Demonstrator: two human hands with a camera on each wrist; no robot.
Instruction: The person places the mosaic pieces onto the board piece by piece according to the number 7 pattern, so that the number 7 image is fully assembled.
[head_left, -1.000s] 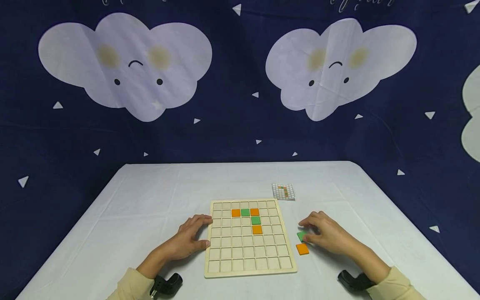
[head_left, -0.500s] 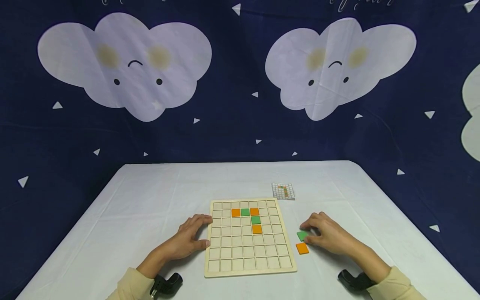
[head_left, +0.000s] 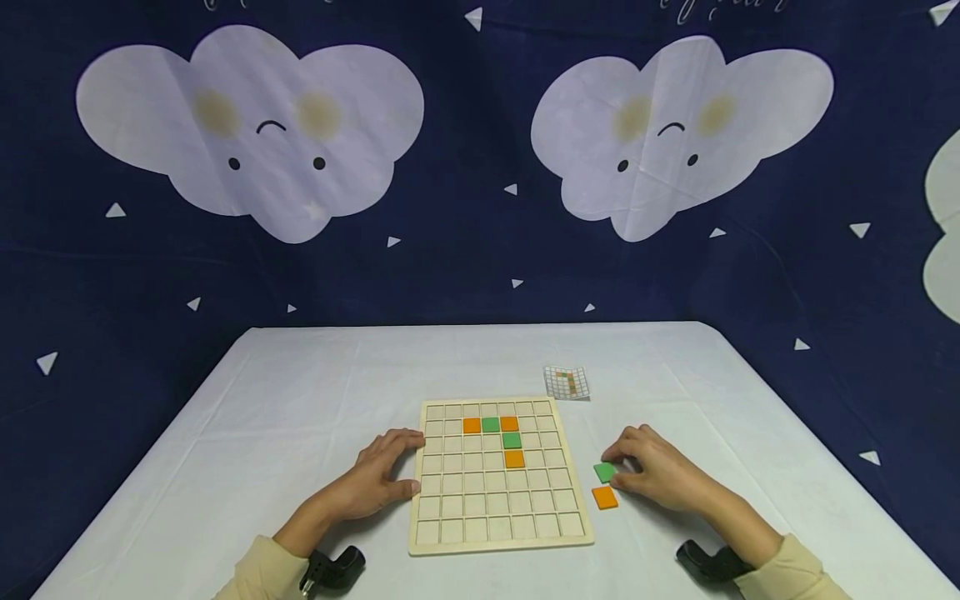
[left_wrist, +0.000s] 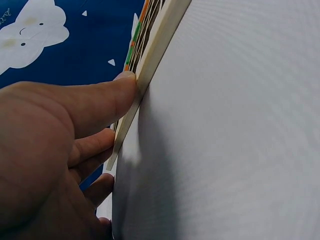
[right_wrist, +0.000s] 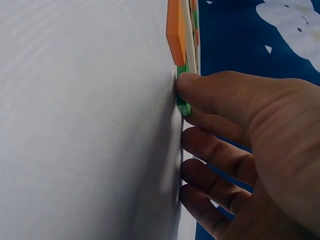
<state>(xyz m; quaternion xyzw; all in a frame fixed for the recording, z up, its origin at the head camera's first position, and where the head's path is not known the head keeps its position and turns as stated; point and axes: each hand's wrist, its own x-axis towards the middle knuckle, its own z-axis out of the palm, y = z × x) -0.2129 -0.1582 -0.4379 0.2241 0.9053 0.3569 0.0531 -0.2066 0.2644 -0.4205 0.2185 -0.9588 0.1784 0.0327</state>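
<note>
A wooden grid board [head_left: 475,506] lies flat before me. Orange and green square tiles fill part of its second row, and a green tile [head_left: 512,440] and an orange tile [head_left: 513,459] run down from that row's right end. My left hand [head_left: 375,479] rests against the board's left edge, thumb and fingertips touching the rim. To the right of the board, my right hand [head_left: 660,471] pinches a loose green tile [head_left: 603,472] between thumb and index finger, low over the cloth. In the right wrist view the thumb covers part of this green tile [right_wrist: 183,106]. A loose orange tile [head_left: 604,498] lies just nearer me.
A small card [head_left: 567,383] printed with a coloured grid pattern lies beyond the board's far right corner. White cloth [head_left: 315,383] covers the table. A dark blue curtain [head_left: 480,275] with clouds hangs behind it. Black camera mounts [head_left: 335,569] sit at both wrists.
My right hand's fingertips have drawn in slightly to the right, closing on the green tile at its right side. The left hand and the board have stayed put.
</note>
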